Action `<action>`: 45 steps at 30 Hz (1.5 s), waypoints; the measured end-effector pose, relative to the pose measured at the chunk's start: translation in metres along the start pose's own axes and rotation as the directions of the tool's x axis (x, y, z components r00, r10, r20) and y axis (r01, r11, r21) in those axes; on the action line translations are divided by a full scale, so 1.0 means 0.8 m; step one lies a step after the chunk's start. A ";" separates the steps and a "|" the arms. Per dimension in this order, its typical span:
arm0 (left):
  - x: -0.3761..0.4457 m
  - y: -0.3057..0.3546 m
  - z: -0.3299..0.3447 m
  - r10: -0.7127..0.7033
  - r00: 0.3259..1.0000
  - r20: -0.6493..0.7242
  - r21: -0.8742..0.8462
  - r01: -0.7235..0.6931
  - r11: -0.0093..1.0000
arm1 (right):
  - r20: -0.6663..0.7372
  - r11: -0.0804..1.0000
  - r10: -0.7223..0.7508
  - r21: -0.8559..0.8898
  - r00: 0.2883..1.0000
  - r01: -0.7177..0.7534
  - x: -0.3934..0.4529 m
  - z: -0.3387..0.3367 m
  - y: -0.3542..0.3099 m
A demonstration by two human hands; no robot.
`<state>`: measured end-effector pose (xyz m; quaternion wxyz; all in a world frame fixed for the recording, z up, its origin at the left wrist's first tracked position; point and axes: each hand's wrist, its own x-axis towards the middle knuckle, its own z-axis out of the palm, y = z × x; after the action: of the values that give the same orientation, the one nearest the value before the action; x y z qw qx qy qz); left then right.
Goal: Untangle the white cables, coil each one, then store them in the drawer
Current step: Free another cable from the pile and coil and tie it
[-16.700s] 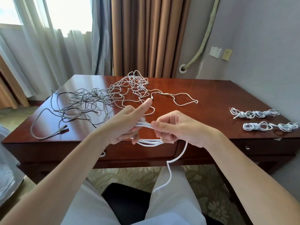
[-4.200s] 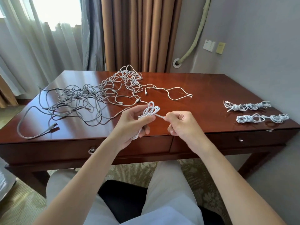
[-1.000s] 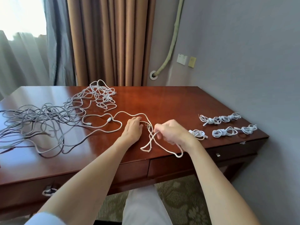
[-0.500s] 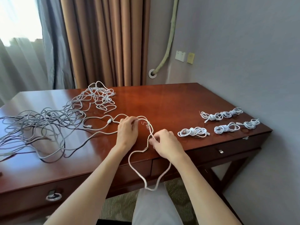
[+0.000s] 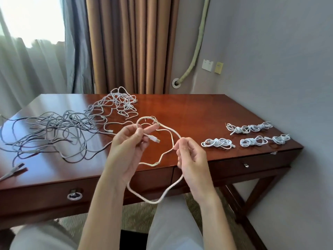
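starting the next coil above the desk (image 5: 189,112) front edge

left of centre on the desk, matte tangled cables (image 5: 72,127); above the edge, left hand (image 5: 128,150) pinching the plug end of a thin, limp white cable (image 5: 167,130), plug pointing right; loop running rightward to right hand (image 5: 191,156), fingertips pinched on it, slack sagging below both; right end of the desk, four coiled bundles (image 5: 218,142); drawers closed.

Both forearms rising from the bottom of the frame to its centre, left hand (image 5: 128,147) raised with palm toward the camera, thumb and fingers pinching a white cable (image 5: 167,130), right hand (image 5: 191,156) just lower right of it, fingertips pinching the same cable
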<state>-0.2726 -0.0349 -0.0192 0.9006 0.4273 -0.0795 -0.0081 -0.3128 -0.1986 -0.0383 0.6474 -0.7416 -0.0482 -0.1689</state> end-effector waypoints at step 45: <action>-0.077 -0.009 -0.041 -0.023 1.000 -0.012 0.372 0.026 0.928 | 0.260 0.998 0.021 -0.064 0.965 -0.004 -0.032 0.022 -0.011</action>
<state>-0.3282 -0.0091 -0.0537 0.8034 0.5912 -0.0711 -0.0025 -0.3358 -0.1767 -0.0397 0.6127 -0.7778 -0.1230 -0.0671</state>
